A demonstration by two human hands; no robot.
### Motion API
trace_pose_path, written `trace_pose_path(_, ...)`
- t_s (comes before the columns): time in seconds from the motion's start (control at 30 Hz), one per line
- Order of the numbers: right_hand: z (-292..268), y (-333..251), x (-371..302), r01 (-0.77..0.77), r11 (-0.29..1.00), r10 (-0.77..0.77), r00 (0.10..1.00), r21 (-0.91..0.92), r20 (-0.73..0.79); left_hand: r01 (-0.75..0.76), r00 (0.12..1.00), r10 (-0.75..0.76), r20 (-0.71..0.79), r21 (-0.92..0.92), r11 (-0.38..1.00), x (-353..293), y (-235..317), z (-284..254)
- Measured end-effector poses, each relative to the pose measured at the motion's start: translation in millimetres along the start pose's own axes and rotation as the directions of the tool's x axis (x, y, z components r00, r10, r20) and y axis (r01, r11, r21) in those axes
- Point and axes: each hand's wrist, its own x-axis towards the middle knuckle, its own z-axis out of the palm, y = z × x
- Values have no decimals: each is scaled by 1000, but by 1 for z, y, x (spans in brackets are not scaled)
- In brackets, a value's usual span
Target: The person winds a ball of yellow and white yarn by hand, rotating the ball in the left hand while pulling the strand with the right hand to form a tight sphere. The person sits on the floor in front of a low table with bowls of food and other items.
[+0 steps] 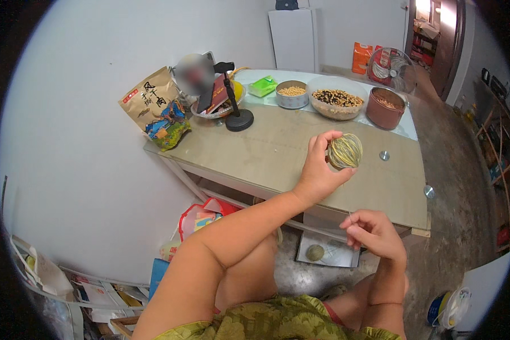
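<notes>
My left hand (323, 168) is raised over the near part of the table, its thumb and fingers closed around a ball wound with yellow and grey-green yarn (345, 151). Lower and to the right, just off the table's front edge, my right hand (373, 231) has its thumb and fingertips pinched together. A thin pale strand (351, 216) shows at those fingertips; the rest of its run to the ball is too fine to follow. Below the table, a second, grey-green ball (315, 253) lies in a shallow tray (344, 259).
Along the table's (255, 144) back stand a tin of pale beans (292, 101), a bowl of mixed beans (339, 113) and a brown pot (386, 113). A snack bag (158, 110) and black stand (239, 120) are left. Two metal discs (384, 155) sit right.
</notes>
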Motion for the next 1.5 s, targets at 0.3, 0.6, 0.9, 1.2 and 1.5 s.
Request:
trace_pose_path(0.3,-37,0,-32,485,866,-420,836,120,-352,73,986,-108,123,261,963,3,-13,-11)
trace_pose_path(0.6,-92,23,4,536,808,-217,657,244,-722,638,406,-272,872,-58,768,-4,4,-7)
trace_pose_path(0.9,-72,58,41,115,991,-133,766,-70,-629,747,590,-42,807,-525,408,-7,16,-8)
trace_pose_path(1.2,-33,54,47,82,973,-158,915,-214,-371,431,900,-317,299,-718,546,6,-3,-7)
trace_pose_path(1.5,0,21,26,79,968,-122,977,-237,-174,158,987,-160,12,-240,958,6,-21,-7)
